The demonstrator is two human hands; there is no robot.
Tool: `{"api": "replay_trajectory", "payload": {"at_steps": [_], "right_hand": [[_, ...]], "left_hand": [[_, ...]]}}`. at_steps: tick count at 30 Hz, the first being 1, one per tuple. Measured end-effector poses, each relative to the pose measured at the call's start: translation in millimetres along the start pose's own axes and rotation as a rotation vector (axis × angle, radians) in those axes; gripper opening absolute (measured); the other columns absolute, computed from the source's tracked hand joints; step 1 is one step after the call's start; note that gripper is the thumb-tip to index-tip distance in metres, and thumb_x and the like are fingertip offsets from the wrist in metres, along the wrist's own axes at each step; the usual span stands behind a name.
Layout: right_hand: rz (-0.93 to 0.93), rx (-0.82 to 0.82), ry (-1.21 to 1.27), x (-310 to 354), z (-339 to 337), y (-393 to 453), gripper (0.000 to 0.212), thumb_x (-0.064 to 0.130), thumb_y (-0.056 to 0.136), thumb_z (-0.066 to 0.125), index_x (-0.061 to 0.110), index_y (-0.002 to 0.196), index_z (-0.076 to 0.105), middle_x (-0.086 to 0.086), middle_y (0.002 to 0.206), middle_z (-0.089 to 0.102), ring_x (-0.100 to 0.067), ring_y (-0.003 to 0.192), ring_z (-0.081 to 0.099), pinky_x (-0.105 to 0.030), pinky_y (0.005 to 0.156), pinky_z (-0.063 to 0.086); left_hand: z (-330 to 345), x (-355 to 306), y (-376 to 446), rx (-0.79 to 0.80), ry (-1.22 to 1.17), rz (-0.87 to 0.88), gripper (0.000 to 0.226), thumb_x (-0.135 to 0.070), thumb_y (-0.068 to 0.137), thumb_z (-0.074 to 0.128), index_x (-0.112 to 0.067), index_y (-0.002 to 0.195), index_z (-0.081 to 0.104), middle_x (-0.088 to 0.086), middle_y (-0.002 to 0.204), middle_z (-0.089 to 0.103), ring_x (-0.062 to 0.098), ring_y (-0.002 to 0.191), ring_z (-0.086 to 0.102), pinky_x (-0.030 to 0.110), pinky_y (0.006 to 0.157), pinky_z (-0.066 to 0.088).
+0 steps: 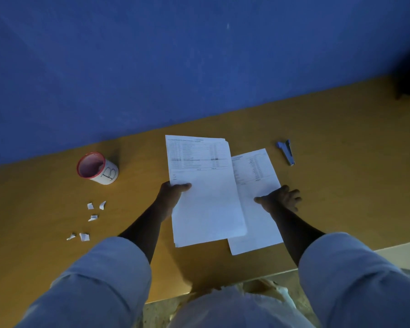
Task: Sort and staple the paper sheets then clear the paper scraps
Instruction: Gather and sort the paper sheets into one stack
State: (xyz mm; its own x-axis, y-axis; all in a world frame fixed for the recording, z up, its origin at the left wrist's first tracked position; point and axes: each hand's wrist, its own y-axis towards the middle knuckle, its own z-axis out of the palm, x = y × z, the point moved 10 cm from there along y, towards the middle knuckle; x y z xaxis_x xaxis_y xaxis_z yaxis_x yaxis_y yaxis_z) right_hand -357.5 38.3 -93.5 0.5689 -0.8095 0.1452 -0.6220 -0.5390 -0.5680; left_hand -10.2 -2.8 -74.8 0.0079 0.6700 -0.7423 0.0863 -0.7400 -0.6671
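A stack of printed white sheets lies over the middle of the wooden table, and my left hand pinches its left edge with the thumb on top. A second printed sheet lies partly under that stack on the right. My right hand rests on this sheet's right edge with the fingers spread. A blue stapler lies on the table to the right of the papers, apart from both hands. Several small white paper scraps are scattered on the table at the left.
A white cup with a red rim and a letter B stands tilted toward me at the left, beyond the scraps. A blue wall runs along the table's far edge. The table's near edge is just in front of my body.
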Motion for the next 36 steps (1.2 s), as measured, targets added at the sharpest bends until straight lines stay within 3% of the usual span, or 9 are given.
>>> {"api": "replay_trajectory", "payload": {"at_steps": [5,13,15,18,23,26,28,31,36], "right_hand": [[-0.021,0.051,-0.075,3,7,8,0.117,0.058,0.067,0.079,0.007,0.148,0.012,-0.022,0.158,0.000,-0.043,0.146,0.008,-0.055,0.113,0.025],[-0.008,0.046,-0.069,5,10,8,0.106,0.042,0.069,0.084,0.010,0.146,0.018,-0.018,0.157,0.003,-0.042,0.144,0.013,-0.057,0.107,0.034],[0.003,0.042,-0.026,6,9,8,0.105,0.035,0.068,0.086,0.010,0.145,0.019,-0.018,0.157,0.009,-0.042,0.143,0.016,-0.058,0.105,0.037],[-0.002,0.009,-0.027,8,7,8,0.096,0.032,0.069,0.086,0.008,0.141,0.027,-0.016,0.147,0.034,-0.037,0.134,0.034,-0.055,0.102,0.039],[-0.076,-0.076,0.075,16,-8,7,0.045,0.019,0.085,0.067,0.009,0.126,0.050,-0.013,0.127,0.058,-0.032,0.116,0.055,-0.046,0.100,0.041],[-0.218,-0.122,0.170,33,-24,0,0.028,0.011,0.087,0.057,0.007,0.114,0.060,-0.014,0.114,0.065,-0.033,0.103,0.062,-0.036,0.083,0.050],[-0.308,-0.173,0.189,45,-36,-5,0.024,0.009,0.086,0.054,0.008,0.107,0.064,-0.012,0.106,0.069,-0.031,0.091,0.064,-0.032,0.074,0.051],[-0.422,-0.293,0.193,64,-58,-16,0.024,0.005,0.087,0.049,0.009,0.104,0.066,-0.011,0.097,0.070,-0.028,0.078,0.061,-0.027,0.064,0.041],[-0.518,-0.508,0.393,85,-94,-33,0.028,0.006,0.090,0.045,0.009,0.110,0.066,-0.013,0.100,0.070,-0.036,0.086,0.066,-0.032,0.069,0.047]], "left_hand": [[1,1,1,-0.013,0.020,-0.006,0.038,-0.008,0.086,0.070,-0.010,0.123,0.066,0.007,0.115,0.072,0.029,0.103,0.068,0.043,0.090,0.055],[3,2,2,-0.028,0.033,-0.026,0.037,-0.008,0.086,0.070,-0.011,0.123,0.067,0.007,0.117,0.071,0.030,0.105,0.068,0.047,0.095,0.053],[3,2,1,-0.031,0.036,-0.027,0.037,-0.008,0.086,0.069,-0.011,0.123,0.066,0.007,0.117,0.071,0.030,0.105,0.067,0.044,0.092,0.054],[4,1,0,-0.032,0.033,-0.025,0.037,-0.007,0.087,0.068,-0.011,0.124,0.066,0.006,0.116,0.071,0.027,0.104,0.067,0.040,0.088,0.053],[-2,-1,-3,-0.045,0.044,-0.017,0.035,-0.008,0.088,0.067,-0.012,0.123,0.065,0.005,0.115,0.070,0.027,0.103,0.067,0.036,0.080,0.054],[-8,0,-2,-0.067,0.060,-0.008,0.033,-0.007,0.089,0.067,-0.010,0.121,0.065,0.006,0.115,0.070,0.026,0.101,0.067,0.035,0.078,0.055],[-12,2,-2,-0.080,0.070,-0.008,0.034,-0.007,0.089,0.067,-0.009,0.123,0.065,0.007,0.118,0.070,0.028,0.104,0.067,0.042,0.089,0.055],[-16,3,-2,-0.093,0.083,-0.011,0.034,-0.008,0.090,0.064,-0.010,0.124,0.064,0.008,0.119,0.069,0.030,0.106,0.066,0.047,0.096,0.053],[-32,-4,-5,-0.175,0.084,0.017,0.035,-0.007,0.091,0.062,-0.007,0.125,0.062,0.009,0.118,0.068,0.031,0.106,0.065,0.046,0.095,0.053]]}}
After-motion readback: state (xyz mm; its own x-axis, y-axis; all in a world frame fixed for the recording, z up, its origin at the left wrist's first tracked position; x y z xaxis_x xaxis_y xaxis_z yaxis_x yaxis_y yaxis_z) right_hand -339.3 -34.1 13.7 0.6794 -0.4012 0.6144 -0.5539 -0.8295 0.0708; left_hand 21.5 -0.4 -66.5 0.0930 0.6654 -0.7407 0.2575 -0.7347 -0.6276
